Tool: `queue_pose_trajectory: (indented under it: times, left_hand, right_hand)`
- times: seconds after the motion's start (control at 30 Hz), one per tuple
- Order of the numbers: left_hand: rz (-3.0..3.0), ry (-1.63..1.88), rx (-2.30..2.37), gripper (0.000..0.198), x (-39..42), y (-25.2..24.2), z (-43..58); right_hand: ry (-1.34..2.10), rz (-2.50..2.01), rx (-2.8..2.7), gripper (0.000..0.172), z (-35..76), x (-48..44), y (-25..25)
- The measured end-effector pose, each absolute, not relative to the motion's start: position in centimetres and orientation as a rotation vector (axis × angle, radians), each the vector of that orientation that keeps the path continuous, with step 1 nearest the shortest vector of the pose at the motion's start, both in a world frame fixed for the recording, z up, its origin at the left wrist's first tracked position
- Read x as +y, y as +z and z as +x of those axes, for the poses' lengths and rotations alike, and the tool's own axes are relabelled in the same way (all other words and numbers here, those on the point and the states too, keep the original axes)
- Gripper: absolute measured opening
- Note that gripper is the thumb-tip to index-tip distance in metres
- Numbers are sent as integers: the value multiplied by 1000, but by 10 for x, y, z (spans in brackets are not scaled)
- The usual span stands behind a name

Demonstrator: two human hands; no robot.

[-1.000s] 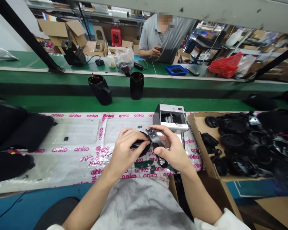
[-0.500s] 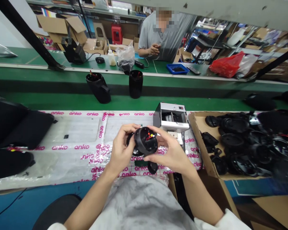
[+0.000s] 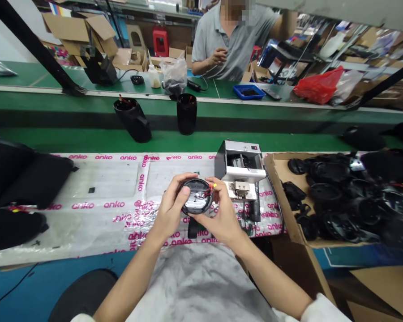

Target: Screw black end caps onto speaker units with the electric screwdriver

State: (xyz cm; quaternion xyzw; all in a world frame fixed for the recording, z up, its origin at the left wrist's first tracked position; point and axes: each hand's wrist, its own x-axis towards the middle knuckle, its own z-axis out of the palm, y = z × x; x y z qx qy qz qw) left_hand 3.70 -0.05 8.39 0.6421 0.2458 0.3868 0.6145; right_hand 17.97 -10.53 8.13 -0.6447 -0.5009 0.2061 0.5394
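A round black plastic housing (image 3: 195, 203) faces up between my hands, with a shiny inner face and thin red wires ending in a yellow connector (image 3: 215, 185). My left hand (image 3: 172, 203) clasps its left side, the thumb lying on the rim. My right hand (image 3: 223, 212) grips the right side, thumb along the near edge and fingers beside the wires. Below the housing, a black piece (image 3: 192, 228) shows only in part. Just right of my right hand stands a silver and black machine (image 3: 243, 172) with a metal block in front.
At right, a cardboard tray (image 3: 285, 214) holds several black plastic parts. Two black cylindrical bodies (image 3: 187, 114) stand beyond the wrapped work surface (image 3: 110, 179). Black fabric-like pieces (image 3: 36, 174) lie at left. A person (image 3: 218, 44) stands across the bench.
The round housing has turned from tilted to facing up, showing its shiny inside. My right hand has moved left and nearer to me, uncovering the machine's metal block. The person opposite has raised one arm.
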Motion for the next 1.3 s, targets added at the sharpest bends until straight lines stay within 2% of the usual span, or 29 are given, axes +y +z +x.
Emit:
queue_pose_trajectory:
  times: [0.07,0.2,0.33,0.47,0.67,0.87,1.03,1.1,1.2,1.3]
  left_hand:
    - [1643,944,585,26,0,94,35]
    - [2127,952,708,32,4,127,26]
    - [2427,702,714,11,8,150,21]
    - [2520,492,645,10,12,153,26]
    - [2440,522,618,12,11,160,38]
    - [2253,515,615,15,14,167,38]
    - [1932,618,662,18,13,144,26]
    - [1736,698,656,25,7,127,20]
    - [1523,729,664,43,-10,99,19]
    - [1435,853,717,51,-26,79,29]
  right_hand:
    - [475,-1552,-1175,63,175,-105,78]
    - [401,-1506,-1201,66,173,-105,78]
    - [361,-1441,-1222,70,173,-105,76]
    - [359,-1439,-1216,71,172,-106,76]
    - [394,-1472,-1236,65,176,-107,81]
    - [590,-1550,-1242,71,180,-109,78]
    - [559,-1509,-1181,73,173,-114,70]
    - [630,-1431,-1180,76,176,-116,69]
    - [815,-1236,-1117,57,180,-119,67]
    - [830,-1160,-953,41,175,-116,67]
